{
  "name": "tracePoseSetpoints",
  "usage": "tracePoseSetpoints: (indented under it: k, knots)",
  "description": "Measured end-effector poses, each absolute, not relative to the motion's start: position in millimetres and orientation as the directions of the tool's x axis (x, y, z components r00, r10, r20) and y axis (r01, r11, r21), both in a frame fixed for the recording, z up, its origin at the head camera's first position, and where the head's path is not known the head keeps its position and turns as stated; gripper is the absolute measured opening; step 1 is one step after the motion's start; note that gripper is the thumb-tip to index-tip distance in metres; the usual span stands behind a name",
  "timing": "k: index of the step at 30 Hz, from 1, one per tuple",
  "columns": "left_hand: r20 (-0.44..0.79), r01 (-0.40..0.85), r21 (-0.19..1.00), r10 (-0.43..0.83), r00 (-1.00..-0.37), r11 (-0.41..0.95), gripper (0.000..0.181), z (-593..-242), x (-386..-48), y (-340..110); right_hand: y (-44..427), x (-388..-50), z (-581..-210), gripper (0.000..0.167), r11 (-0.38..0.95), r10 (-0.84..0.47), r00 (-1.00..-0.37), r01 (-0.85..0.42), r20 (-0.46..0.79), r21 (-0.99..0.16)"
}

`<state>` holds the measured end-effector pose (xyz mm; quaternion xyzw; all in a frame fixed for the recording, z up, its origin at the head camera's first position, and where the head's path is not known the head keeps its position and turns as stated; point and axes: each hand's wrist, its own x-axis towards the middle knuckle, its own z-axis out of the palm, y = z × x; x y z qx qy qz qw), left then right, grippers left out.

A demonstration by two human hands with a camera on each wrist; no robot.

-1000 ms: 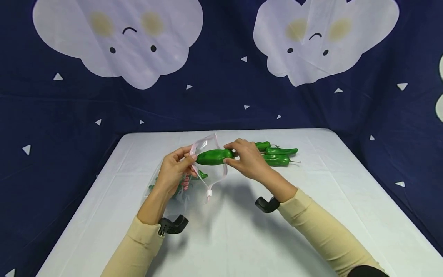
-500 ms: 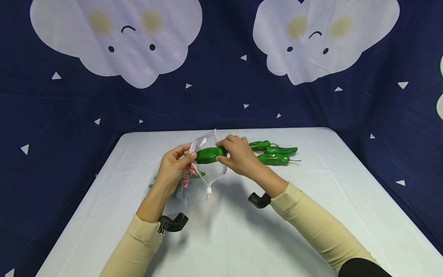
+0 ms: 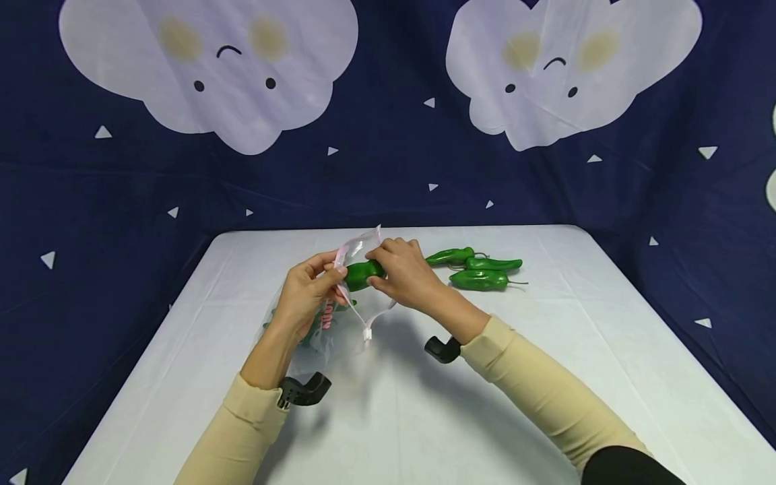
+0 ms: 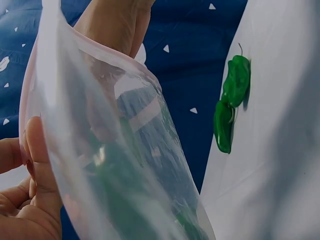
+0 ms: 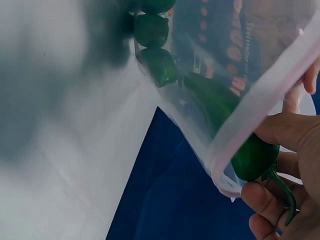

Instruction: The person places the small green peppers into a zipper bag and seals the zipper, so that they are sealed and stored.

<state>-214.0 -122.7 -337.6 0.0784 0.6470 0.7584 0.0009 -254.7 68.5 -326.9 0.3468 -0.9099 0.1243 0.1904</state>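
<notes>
My left hand [image 3: 302, 296] pinches the pink-edged mouth of a clear zip bag [image 3: 368, 244], which stands open toward the right with its white slider [image 3: 366, 333] hanging low. My right hand [image 3: 405, 273] grips a green pepper [image 3: 362, 276] near its stem end. In the right wrist view, most of that pepper lies within the bag's mouth, while the curved stem [image 5: 286, 195] sticks out among my fingers. Several other green peppers [image 5: 151, 31] sit deeper in the bag, blurred through the plastic. Pink lettering [image 5: 235, 45] shows on the bag.
On the white table [image 3: 485, 417], right of my hands, lie three loose green peppers: a front one [image 3: 481, 280], a middle one [image 3: 494, 264] and a back one [image 3: 450, 256]. A dark blue cloth [image 3: 388, 182] with clouds hangs behind the far edge.
My right hand has moved left with the pepper, which has slid further into the bag's mouth. More of the loose peppers shows. The left hand has stayed nearly still.
</notes>
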Motion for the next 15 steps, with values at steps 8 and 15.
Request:
tracePoseSetpoints:
  k: [8, 15]
  knots:
    - [0.109, 0.091, 0.981, 0.100, -0.989, -0.169, 0.042, -336.2, -213.4, -121.3, 58.7, -254.5, -328.6, 0.036, 0.729, -0.610, -0.664, -0.684, 0.432, -0.023]
    - [0.121, 0.103, 0.980, 0.103, -0.987, -0.168, 0.042, -336.1, -212.6, -122.9, 55.5, -255.2, -330.5, 0.037, 0.725, -0.624, -0.655, -0.689, 0.426, 0.003]
